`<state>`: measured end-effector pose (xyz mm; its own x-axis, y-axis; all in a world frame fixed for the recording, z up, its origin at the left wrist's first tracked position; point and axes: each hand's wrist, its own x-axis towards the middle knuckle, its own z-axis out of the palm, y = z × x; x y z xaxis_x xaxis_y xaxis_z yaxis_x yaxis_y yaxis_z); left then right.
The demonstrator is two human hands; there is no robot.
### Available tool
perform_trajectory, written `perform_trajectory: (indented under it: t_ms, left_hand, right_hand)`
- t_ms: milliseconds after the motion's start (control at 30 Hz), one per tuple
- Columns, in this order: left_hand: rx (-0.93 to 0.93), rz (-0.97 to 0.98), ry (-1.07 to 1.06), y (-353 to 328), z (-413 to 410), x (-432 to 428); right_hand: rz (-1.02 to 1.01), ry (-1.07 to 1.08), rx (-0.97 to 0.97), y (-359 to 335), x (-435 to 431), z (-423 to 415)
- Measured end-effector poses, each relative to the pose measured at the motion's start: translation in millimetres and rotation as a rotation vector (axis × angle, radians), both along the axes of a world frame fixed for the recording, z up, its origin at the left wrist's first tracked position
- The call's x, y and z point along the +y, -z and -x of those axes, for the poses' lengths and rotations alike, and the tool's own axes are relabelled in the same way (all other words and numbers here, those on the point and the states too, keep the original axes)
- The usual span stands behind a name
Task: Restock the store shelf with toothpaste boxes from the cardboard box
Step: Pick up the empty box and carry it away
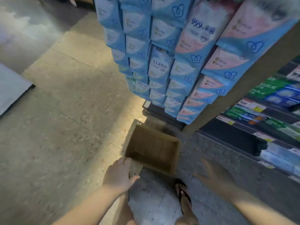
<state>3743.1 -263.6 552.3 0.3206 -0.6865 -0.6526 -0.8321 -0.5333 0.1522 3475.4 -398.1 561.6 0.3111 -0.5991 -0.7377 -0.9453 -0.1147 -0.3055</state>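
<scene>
A brown cardboard box (pixel 152 149) lies on the floor in front of me, its open top showing a bare inside. My left hand (pixel 120 174) grips its near left corner and flap. My right hand (pixel 214 174) hovers to the right of the box, fingers spread, blurred, holding nothing. The store shelf (pixel 253 127) stands at the right with green and blue toothpaste boxes (pixel 266 90) in rows behind price tags.
A tall stack of blue and pink tissue packs (pixel 162 54) rises just behind the box on a dark pallet base. My sandalled foot (pixel 185 197) is just below the box. A grey board (pixel 11 88) lies at the far left. Bare tiled floor spreads to the left.
</scene>
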Motion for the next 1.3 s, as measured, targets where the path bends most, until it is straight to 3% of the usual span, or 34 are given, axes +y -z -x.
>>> perform_trajectory:
  t_ms: [200,367,867,1133,1300]
  left_hand:
    - [0.025,-0.041,0.263,71,-97,-34]
    - [0.011,-0.066,0.257,144,-143,-62]
    - [0.1,-0.127,0.076,428,-175,-63]
    - [0.025,-0.135,-0.068,520,-171,-76]
    - [0.168,-0.026,-0.272,552,-171,-82]
  right_hand:
    - [-0.013,0.309,0.062,54,20,-42]
    - [-0.052,0.414,0.066,125,26,-71]
    - [-0.056,0.588,0.073,425,20,-83]
    - [-0.052,0.695,0.093,534,3,-65]
    - [-0.071,0.883,0.004,567,-3,-64]
